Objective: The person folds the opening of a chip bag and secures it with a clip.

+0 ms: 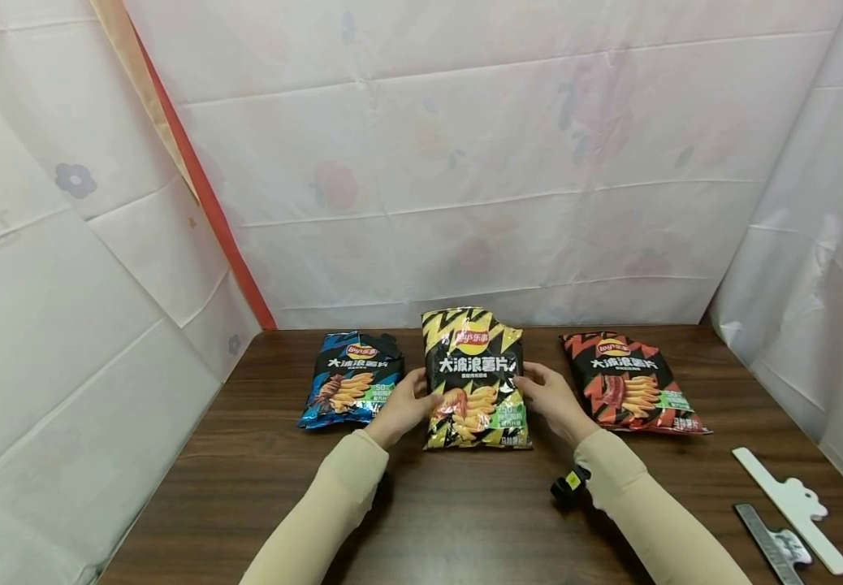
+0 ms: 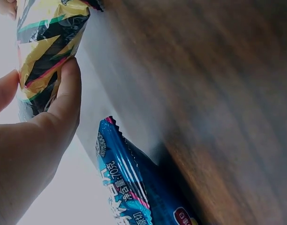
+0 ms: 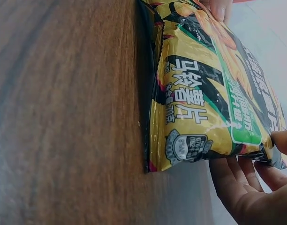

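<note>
A yellow-and-black bag of potato chips is held between both hands at the middle of the table, its top corner torn or folded down on the right. My left hand grips its left edge, thumb in front and fingers behind, as the left wrist view shows. On the right edge, my right hand pinches the bag with the thumb on the front and the fingers underneath. A blue chip bag lies beside the left hand, and a red chip bag lies right of the right hand.
At the right front of the brown wooden table lie a white bag clip and a grey clip. Pale printed sheets wall in the back and both sides.
</note>
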The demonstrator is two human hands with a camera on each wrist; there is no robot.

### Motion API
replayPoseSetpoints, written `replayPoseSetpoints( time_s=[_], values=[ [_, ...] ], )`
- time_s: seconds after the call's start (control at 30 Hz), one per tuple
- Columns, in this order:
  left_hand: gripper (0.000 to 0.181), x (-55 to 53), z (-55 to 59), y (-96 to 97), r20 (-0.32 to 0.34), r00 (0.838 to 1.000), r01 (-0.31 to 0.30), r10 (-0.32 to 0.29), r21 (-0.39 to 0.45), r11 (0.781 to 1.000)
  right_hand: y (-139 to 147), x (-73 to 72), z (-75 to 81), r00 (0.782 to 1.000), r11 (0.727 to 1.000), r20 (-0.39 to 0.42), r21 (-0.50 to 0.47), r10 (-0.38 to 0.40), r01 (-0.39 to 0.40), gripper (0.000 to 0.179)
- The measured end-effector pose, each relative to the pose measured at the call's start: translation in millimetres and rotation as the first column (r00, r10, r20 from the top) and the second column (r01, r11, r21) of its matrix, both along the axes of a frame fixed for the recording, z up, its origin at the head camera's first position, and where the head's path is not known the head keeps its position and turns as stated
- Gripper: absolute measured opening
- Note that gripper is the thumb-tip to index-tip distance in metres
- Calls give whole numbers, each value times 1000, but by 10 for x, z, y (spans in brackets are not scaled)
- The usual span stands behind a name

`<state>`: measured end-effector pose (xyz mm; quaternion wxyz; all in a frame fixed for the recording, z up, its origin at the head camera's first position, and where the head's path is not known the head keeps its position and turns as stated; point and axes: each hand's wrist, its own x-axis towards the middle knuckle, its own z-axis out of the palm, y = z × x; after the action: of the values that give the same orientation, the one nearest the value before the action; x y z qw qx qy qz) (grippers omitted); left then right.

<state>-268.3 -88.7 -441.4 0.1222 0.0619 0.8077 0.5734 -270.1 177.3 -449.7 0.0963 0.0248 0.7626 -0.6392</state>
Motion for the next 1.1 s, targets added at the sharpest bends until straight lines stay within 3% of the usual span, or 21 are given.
replayPoseSetpoints(
  time_s=[0.3, 0.67, 1.1],
  values=[
    [71, 86, 15, -38, -5, 1000, -1, 1, -13, 1000, 15, 48, -42, 1000, 1000, -15, 1, 17, -17, 56],
    [67, 175, -9, -80, -16, 999, 36, -36, 3, 999, 22, 198, 17, 1000, 999, -7, -17, 29, -29, 58],
    [75, 302, -9, -130, -21, 997, 67, -68, -57, 996, 48, 349, 18, 999, 999, -28, -18, 35, -36, 58]
  ],
)
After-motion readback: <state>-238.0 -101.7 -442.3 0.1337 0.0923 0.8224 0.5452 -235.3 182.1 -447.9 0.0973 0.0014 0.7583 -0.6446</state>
